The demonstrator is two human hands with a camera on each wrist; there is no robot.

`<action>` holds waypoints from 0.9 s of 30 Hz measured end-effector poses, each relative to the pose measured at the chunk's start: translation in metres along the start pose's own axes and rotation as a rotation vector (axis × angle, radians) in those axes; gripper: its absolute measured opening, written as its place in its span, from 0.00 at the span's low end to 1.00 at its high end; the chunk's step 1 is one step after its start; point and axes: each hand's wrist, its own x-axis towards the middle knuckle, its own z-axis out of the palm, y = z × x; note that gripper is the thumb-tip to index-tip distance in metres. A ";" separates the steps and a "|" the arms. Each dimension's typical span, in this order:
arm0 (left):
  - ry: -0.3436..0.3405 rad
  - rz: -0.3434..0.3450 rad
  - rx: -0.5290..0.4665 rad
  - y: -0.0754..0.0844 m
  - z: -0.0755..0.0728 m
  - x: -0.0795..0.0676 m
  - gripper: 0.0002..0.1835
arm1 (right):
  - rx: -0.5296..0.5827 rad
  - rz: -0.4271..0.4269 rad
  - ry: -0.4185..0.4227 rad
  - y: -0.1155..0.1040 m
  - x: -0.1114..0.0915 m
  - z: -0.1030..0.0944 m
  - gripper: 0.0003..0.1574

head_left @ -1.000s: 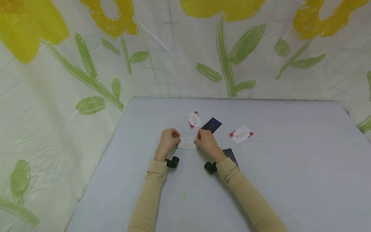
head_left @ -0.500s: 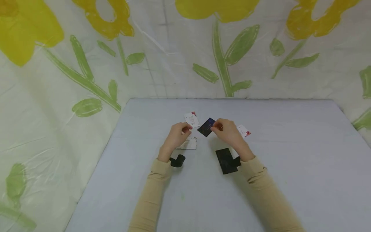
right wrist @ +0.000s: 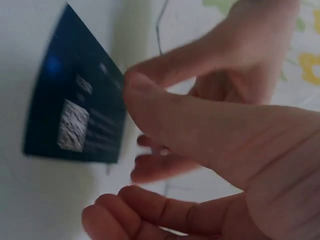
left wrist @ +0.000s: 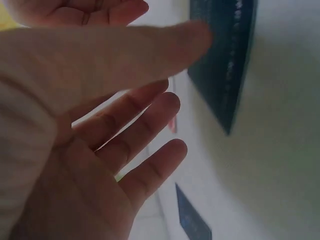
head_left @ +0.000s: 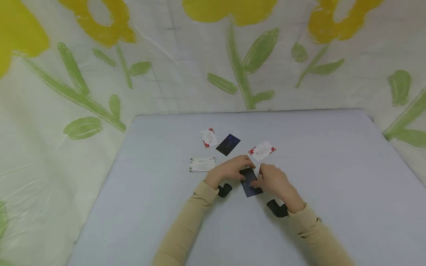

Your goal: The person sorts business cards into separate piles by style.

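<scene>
A dark navy business card [head_left: 250, 189] with a pale square patch, seen in the right wrist view, lies between the hands. My left hand [head_left: 231, 169] reaches over its far left corner, fingers spread. In the left wrist view the left thumb [left wrist: 165, 47] overlaps the card's edge, while the other fingers stay apart from it. From the right, my right hand [head_left: 274, 181] has its thumb [right wrist: 145, 95] at the card's edge. Its other fingers are bent loosely below the thumb. Whether either thumb presses the card I cannot tell.
Farther back lie a second dark card [head_left: 228, 145], a white card with red flowers [head_left: 209, 138] and another such card [head_left: 262, 151]. A white card with leafy corners [head_left: 202, 164] is left of my left hand. A flower-painted sheet [head_left: 186, 74] hangs behind the table [head_left: 149, 207].
My hands have left the leafy white card and the farther dark card, which turned slightly. Both have come to the nearer dark card. The head view has swung right.
</scene>
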 end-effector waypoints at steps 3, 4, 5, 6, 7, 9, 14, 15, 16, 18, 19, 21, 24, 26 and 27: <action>-0.039 0.012 0.024 0.000 0.005 0.002 0.24 | -0.033 -0.003 -0.010 -0.004 -0.004 0.013 0.29; -0.043 0.012 0.031 0.000 0.005 0.002 0.24 | -0.047 -0.003 -0.007 -0.005 -0.005 0.017 0.31; -0.045 0.015 0.039 -0.001 0.006 0.002 0.24 | -0.057 0.002 -0.003 -0.006 -0.006 0.020 0.33; -0.044 0.018 0.047 -0.001 0.007 0.002 0.24 | -0.065 0.010 0.007 -0.007 -0.006 0.023 0.35; -0.045 0.015 0.052 -0.001 0.007 0.002 0.24 | -0.072 0.014 0.016 -0.007 -0.007 0.025 0.36; -0.042 0.017 0.056 -0.001 0.007 0.002 0.23 | -0.083 0.025 0.031 -0.007 -0.007 0.028 0.37; -0.055 -0.002 0.045 0.000 0.006 0.002 0.23 | -0.021 0.056 0.021 -0.005 -0.006 0.028 0.34; -0.057 -0.010 0.046 0.000 0.006 0.002 0.23 | -0.006 0.065 0.011 -0.004 -0.005 0.028 0.33; -0.060 -0.018 0.043 0.000 0.006 0.001 0.23 | 0.005 0.073 0.002 -0.003 -0.004 0.028 0.32; -0.056 -0.024 0.048 0.000 0.006 0.001 0.22 | 0.024 0.087 -0.016 -0.002 -0.003 0.027 0.31; -0.053 -0.028 0.051 -0.001 0.006 0.000 0.22 | 0.027 0.088 -0.023 -0.002 -0.003 0.027 0.31; -0.041 -0.034 0.064 -0.002 0.006 -0.001 0.21 | 0.041 0.092 -0.039 -0.002 -0.002 0.026 0.30; -0.024 -0.048 0.076 -0.003 0.005 -0.005 0.20 | 0.069 0.088 -0.060 -0.001 0.000 0.024 0.28; -0.021 -0.070 0.080 -0.004 0.004 -0.008 0.21 | 0.088 0.093 -0.076 0.000 0.001 0.022 0.27; -0.024 -0.086 0.076 -0.003 0.003 -0.009 0.21 | 0.093 0.091 -0.082 0.000 0.002 0.021 0.27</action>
